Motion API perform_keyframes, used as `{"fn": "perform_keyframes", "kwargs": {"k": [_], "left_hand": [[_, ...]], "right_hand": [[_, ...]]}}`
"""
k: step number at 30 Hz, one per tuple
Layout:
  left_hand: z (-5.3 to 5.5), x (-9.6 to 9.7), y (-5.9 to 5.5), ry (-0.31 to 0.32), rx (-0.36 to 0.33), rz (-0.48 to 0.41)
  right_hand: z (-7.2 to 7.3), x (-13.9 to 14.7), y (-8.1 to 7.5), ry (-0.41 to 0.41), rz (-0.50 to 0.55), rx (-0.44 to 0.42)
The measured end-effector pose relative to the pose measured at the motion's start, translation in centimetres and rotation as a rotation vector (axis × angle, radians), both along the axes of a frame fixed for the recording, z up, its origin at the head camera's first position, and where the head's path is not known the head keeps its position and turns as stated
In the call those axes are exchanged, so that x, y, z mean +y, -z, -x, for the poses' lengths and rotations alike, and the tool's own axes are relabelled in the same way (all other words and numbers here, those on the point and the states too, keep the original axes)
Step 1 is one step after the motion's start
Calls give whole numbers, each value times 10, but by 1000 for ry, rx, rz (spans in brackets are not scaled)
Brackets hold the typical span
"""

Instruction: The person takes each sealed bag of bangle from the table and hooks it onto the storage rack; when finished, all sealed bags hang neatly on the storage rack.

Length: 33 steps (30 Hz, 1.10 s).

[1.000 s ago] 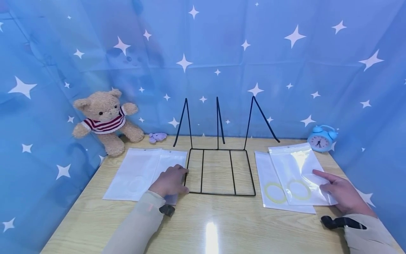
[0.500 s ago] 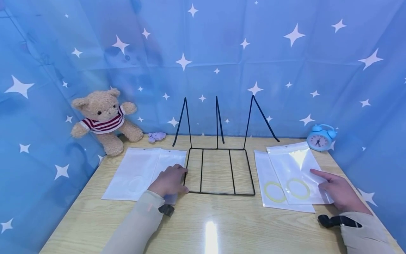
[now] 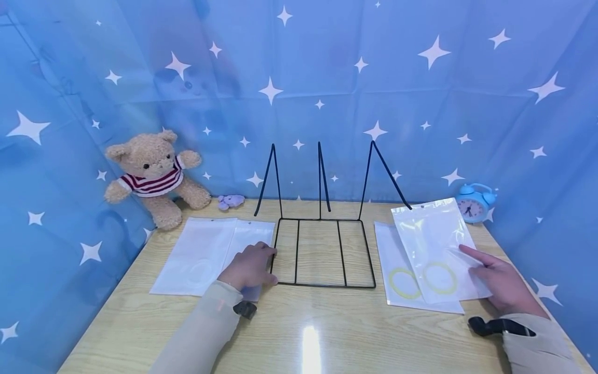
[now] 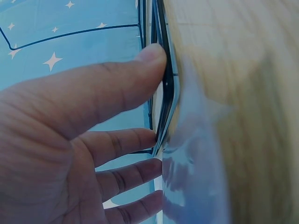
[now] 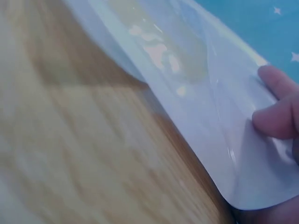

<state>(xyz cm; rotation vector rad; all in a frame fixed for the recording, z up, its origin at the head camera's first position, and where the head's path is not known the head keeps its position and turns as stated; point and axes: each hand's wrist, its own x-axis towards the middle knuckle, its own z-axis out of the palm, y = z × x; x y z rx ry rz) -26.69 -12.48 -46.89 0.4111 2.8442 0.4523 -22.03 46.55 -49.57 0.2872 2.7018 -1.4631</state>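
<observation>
My left hand (image 3: pixel 249 266) is at the near left corner of a black wire rack (image 3: pixel 343 254). In the left wrist view the thumb lies against the wire and the spread fingers (image 4: pixel 131 140) reach its edge, without wrapping round it. My right hand (image 3: pixel 506 288) pinches the right edge of a clear-and-white zip bag (image 3: pixel 432 239) that has a yellow ring printed low on it. The bag's far end is raised, partly over a second such bag (image 3: pixel 392 283) lying flat. In the right wrist view the thumb presses on the bag's face; the fingers beneath are mostly hidden.
Two more white bags (image 3: pixel 196 254) lie overlapping at the left, partly under my left forearm. A teddy bear (image 3: pixel 151 169), a small purple toy (image 3: pixel 231 202) and a blue alarm clock (image 3: pixel 472 205) stand along the back. Three bent wire prongs rise from the rack before a starry curtain (image 3: pixel 299 78).
The far end of the top right bag has risen and now covers part of the clock. My right hand has shifted slightly left. The left hand stays at the rack.
</observation>
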Motion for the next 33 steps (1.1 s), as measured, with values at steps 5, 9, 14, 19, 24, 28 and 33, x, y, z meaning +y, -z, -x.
{"fn": "perform_keyframes", "kwargs": {"k": [5, 9, 14, 19, 24, 28, 33], "left_hand": [[0, 0, 0, -3, 5, 1], [0, 0, 0, -1, 8, -1], [0, 0, -1, 4, 8, -3], [-1, -1, -1, 6, 8, -11], [-1, -1, 0, 5, 10, -15], [-1, -1, 0, 5, 15, -14], [-1, 0, 0, 3, 14, -14]], "right_hand": [[-1, 1, 8, -90, 230, 30], [-1, -1, 8, -150, 505, 48], [-2, -10, 3, -202, 769, 60], [-3, -18, -1, -214, 843, 78], [-2, -22, -2, -251, 847, 92], [-2, -25, -4, -271, 836, 83], [-2, -30, -8, -238, 812, 69]]}}
